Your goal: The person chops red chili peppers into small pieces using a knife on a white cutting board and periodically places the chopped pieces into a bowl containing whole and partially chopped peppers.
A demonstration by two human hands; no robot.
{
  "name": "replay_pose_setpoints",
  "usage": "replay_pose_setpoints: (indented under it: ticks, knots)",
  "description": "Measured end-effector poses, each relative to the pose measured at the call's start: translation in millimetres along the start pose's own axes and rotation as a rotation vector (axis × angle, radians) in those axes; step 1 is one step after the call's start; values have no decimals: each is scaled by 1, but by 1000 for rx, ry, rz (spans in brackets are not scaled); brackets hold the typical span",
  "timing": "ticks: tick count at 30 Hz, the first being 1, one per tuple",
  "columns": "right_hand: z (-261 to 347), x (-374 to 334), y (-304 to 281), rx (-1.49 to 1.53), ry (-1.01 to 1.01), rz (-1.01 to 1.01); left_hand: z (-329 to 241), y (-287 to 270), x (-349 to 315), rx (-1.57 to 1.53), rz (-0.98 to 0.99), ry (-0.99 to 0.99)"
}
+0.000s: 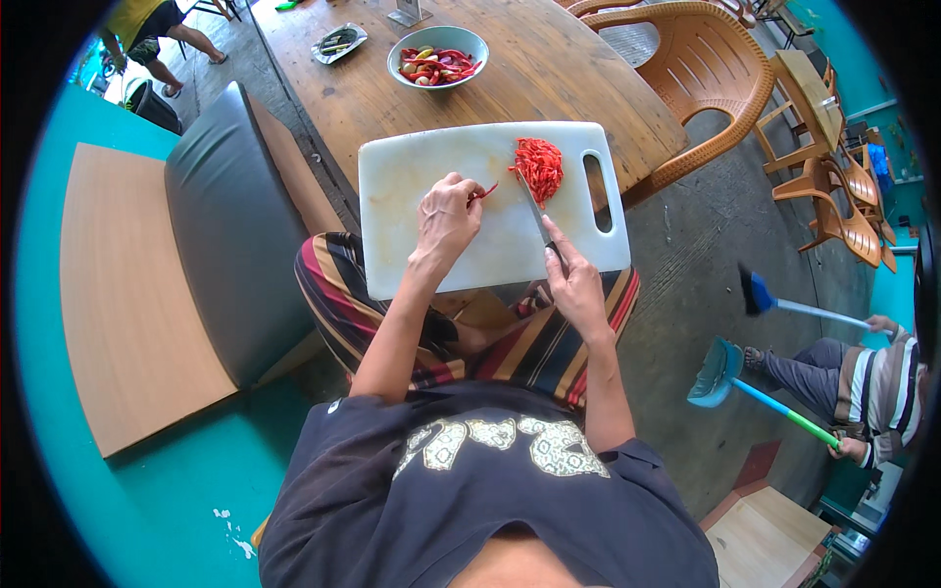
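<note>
Lap: a dark printed shirt (490, 490) and striped red, yellow and black trousers (343, 294) are seen lowest in the view; the near edge of the board is carried over the knees.
Right hand: the right hand (576, 284) is closed around the dark handle of a steel kitchen knife (537, 218), with the forefinger laid along the spine.
Left hand: the left hand (446, 216) is set knuckles-up on the board, and a single thin red pepper strip (485, 192) is pinched under its fingertips.
Board: one white rectangular plastic cutting board (431, 176) with a slot handle on its right side is laid partly on the table edge.
Cut pile: one heap of sliced red pepper (540, 167) is gathered on the board's upper right, just beyond the blade tip and beside the strip, well clear of the gripped handle.
Surface: a round table of brown wooden planks (549, 69) is seen beyond the board.
Bowl: one grey round bowl of red pepper pieces (437, 57) is placed further up the table; one small metal dish (339, 43) is set to its left.
Seating: a grey cushioned bench (230, 225) is found at the left; several tan plastic chairs (706, 69) stand at the right.
Room: turquoise walls (127, 510) and a grey concrete floor (725, 235) are seen.
Others: one seated person (872, 382) at the right holds a blue broom (760, 294) and a teal dustpan (716, 372); another person (147, 29) stands far top left.
</note>
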State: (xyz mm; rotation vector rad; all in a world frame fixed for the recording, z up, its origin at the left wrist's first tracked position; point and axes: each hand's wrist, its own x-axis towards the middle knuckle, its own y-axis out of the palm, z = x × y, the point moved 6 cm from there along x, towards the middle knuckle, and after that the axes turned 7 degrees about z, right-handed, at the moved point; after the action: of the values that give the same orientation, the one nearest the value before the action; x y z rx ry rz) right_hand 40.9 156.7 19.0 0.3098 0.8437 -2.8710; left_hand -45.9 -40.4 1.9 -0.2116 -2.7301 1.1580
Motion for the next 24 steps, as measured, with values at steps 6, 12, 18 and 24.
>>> replay_pose_setpoints:
  ticks: [6,12,18,24]
  knots:
    - [9,-2,5,14,3,29,-2,4,1,6,-99,45]
    - [6,6,11,21,-28,31,-7,7,2,-101,-105,-9]
    - [-5,14,6,34,-89,-84,-12,16,2,-62,-104,54]
    - [7,6,11,-68,-46,-54,-22,23,3,3,-101,66]
